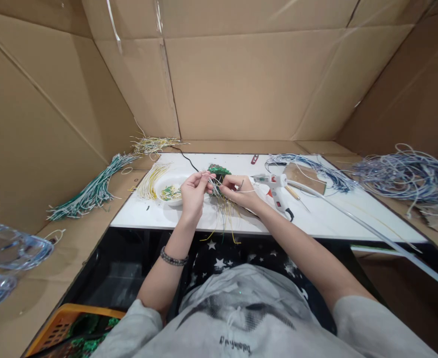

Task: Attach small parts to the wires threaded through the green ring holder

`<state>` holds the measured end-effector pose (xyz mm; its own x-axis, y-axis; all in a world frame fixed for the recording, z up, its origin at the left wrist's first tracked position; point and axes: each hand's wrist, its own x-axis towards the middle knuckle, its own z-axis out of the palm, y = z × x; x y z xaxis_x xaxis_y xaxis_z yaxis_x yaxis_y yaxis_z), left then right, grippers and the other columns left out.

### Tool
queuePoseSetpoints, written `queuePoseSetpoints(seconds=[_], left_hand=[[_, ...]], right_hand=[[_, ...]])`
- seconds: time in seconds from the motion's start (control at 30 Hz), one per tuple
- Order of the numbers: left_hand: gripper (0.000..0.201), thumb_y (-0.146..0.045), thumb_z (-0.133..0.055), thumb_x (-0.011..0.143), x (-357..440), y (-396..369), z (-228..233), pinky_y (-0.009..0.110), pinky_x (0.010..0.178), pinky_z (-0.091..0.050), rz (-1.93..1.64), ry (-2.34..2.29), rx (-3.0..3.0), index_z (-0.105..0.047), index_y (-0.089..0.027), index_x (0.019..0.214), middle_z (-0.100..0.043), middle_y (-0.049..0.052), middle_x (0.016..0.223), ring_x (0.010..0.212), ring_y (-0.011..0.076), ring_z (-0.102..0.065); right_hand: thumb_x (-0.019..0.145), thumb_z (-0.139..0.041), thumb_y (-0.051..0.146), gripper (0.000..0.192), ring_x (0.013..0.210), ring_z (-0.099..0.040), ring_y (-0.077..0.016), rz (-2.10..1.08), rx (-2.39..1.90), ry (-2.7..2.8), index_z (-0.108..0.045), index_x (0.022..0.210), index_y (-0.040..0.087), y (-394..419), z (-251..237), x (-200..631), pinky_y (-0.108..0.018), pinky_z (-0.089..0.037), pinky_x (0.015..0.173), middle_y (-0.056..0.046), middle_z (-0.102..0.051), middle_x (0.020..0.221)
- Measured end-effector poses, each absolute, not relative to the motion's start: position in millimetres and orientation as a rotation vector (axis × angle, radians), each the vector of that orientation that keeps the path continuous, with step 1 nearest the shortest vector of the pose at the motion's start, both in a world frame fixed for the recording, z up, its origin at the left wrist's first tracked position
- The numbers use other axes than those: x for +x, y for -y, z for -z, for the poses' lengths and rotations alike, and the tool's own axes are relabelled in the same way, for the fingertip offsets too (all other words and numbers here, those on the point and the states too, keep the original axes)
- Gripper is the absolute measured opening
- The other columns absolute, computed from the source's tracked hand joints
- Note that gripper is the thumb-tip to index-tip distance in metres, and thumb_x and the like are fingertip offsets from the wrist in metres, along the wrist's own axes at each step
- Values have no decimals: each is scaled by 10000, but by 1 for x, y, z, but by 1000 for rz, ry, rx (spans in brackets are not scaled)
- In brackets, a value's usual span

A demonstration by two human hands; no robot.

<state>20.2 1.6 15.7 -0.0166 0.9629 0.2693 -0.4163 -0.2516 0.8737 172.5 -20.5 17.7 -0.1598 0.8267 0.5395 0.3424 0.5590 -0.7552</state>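
My left hand (192,191) pinches thin white wires (212,183) above the white table (327,219). Facing it, my right hand (241,191) grips a small green piece (219,171) from which a bundle of yellow and white wires (224,211) hangs past the table's front edge. The two hands nearly touch at the middle of the table. A white bowl (166,191) with small green and yellow bits sits just left of my left hand.
A white glue gun (274,186) lies right of my right hand, beside a brown card (304,178). Green wire bundles (92,189) lie left, yellow wires (150,180) by the bowl, blue-white wires (409,174) right. Cardboard walls surround the table. An orange crate (69,328) stands below left.
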Motion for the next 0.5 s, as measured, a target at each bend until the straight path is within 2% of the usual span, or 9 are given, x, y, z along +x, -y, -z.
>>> queuePoseSetpoints(seconds=[0.5], left_hand=[[187,-339,-845,830,21,-1,-16,257,506,-492,-1527,-722,1060,-751,-178,829,-811,102,903,557,108,-588]], right_hand=[[778,-576,347,249,552,-345,-100,-665,-976,1779,-466,593,222,18,-16,172,-255,-293,548,58,-408,551]])
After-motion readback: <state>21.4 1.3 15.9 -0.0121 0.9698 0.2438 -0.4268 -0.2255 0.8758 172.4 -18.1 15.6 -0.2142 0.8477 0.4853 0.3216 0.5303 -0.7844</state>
